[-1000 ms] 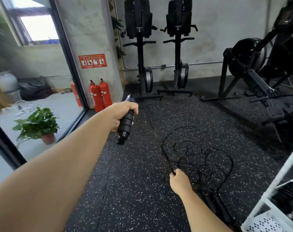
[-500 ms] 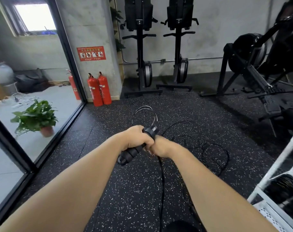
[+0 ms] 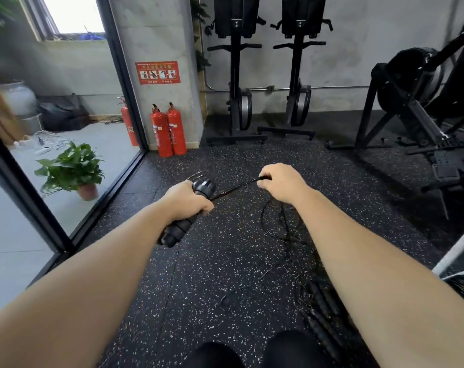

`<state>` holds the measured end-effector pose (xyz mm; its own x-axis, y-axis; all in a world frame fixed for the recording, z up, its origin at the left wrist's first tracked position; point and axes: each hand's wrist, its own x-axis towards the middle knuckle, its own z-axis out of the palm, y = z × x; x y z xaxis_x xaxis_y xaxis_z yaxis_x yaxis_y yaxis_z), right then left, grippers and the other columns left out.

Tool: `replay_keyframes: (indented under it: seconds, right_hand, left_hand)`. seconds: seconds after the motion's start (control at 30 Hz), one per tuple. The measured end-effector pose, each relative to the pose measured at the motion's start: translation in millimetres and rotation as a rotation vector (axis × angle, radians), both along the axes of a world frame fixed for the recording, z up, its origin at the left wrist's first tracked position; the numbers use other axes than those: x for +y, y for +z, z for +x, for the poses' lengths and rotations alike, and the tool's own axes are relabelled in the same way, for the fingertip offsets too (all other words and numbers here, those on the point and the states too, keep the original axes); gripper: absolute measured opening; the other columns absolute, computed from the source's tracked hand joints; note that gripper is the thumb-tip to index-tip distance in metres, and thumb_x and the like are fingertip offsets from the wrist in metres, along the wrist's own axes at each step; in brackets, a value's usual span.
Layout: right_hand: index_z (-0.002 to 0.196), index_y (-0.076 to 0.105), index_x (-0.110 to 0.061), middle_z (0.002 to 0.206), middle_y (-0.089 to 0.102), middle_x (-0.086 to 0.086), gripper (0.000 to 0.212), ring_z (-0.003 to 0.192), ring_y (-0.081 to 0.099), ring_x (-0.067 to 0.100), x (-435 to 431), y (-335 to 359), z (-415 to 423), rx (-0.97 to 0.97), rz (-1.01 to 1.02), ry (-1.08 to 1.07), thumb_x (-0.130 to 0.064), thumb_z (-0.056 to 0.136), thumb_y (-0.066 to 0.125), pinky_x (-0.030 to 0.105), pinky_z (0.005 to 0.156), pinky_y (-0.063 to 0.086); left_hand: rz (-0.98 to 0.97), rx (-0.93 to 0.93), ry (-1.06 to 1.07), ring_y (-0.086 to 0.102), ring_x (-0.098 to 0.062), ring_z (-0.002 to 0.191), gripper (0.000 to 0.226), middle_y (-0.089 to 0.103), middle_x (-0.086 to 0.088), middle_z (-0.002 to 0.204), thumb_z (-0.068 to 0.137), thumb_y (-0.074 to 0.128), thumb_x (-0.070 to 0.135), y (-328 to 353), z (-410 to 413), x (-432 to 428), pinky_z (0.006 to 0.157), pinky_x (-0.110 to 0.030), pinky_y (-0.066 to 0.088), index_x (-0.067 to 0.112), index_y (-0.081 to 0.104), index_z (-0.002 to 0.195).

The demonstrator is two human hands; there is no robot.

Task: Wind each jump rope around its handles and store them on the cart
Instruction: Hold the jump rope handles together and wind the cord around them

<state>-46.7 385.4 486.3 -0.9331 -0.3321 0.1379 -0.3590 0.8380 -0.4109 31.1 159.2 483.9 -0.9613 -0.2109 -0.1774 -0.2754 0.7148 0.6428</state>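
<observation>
Dark-clad knees sit at the bottom of view, over a speckled black rubber floor. Near-right part of the floor: spare handles, black and ribbed, lie in tangled cord, count unclear. A white cart stands at the floor's right edge, only a frame corner in view; something dark is on its shelf, can't tell what.

Both bare forearms reach forward. The left hand is a full fist around a black jump rope handle. The handle is tilted, cap end up and away, ribbed end sticking out below the fist toward the person. One handle or two in the fist: can't tell. A few blurred cord loops poke out past the cap.

The rope runs taut from the handle's upper part across to the right hand. That hand pinches it with fingers curled and knuckles up, and sits apart from the left. Loose coils of cord lie on the middle of the floor, under the right forearm.

Far-left corner of the floor: two red fire extinguishers stand upright side by side against a concrete pillar, with a red safety sign above them. Left, behind a glass panel, is a potted plant.

Far edge: two upright black machines stand against the wall. Far right is a black fan-wheel machine.
</observation>
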Motion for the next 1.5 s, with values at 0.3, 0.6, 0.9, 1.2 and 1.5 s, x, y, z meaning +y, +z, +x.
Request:
replay_keyframes:
  seconds: [0.3,0.6,0.9,1.2,1.5]
  right_hand:
    - [0.103,0.069,-0.019,0.094,0.065,0.002,0.014,0.082,0.057,0.019,0.0,-0.3,-4.6,-0.019,-0.113,0.036,-0.015,0.092,0.061,0.03,0.075,0.046]
    - [0.104,0.071,-0.013,0.109,0.067,0.01,0.037,0.093,0.064,0.028,17.5,-40.8,-28.9,-0.121,0.341,-0.01,0.008,0.086,0.047,0.033,0.078,0.052]
    - [0.119,0.063,-0.022,0.146,0.043,0.015,0.036,0.143,0.028,0.028,14.0,-80.2,-65.3,-0.168,0.406,-0.043,-0.005,0.094,0.044,0.045,0.112,0.028]
    - [0.096,0.073,-0.019,0.088,0.074,-0.005,0.023,0.057,0.053,0.016,-20.4,-113.0,-2.9,-0.377,-0.692,-0.051,-0.015,0.096,0.05,0.025,0.066,0.043]
    - [0.079,0.069,-0.006,0.069,0.067,0.006,0.033,0.066,0.058,0.014,-18.8,-112.4,50.5,-0.524,-1.158,-0.11,-0.023,0.1,0.049,0.025,0.074,0.046]
  left_hand:
    - [0.03,-0.047,-0.056,0.051,-0.022,0.062,0.039,0.057,-0.006,0.076,0.057,0.07,0.017,-12.1,-1.2,1.6,0.056,-0.029,0.044,0.011,0.05,0.089]
    - [-0.154,-0.176,-0.285,0.054,-0.022,0.07,0.042,0.057,-0.008,0.09,0.063,0.071,0.008,-23.8,-15.9,-5.4,0.06,-0.034,0.047,0.016,0.047,0.096]
    - [-0.329,-0.253,-0.44,0.062,-0.019,0.079,0.064,0.061,-0.001,0.098,0.068,0.071,0.005,-33.1,-31.7,-3.5,0.073,-0.041,0.056,0.038,0.043,0.115]
    - [-0.283,-0.184,-0.394,0.061,-0.02,0.075,0.057,0.063,-0.002,0.096,0.065,0.074,0.011,-33.3,-20.7,10.4,0.073,-0.042,0.057,0.033,0.046,0.11]
    - [-0.043,-0.083,-0.356,0.055,-0.017,0.067,0.048,0.06,-0.003,0.088,0.063,0.071,0.006,-18.3,8.8,19.9,0.059,-0.031,0.046,0.031,0.049,0.098]
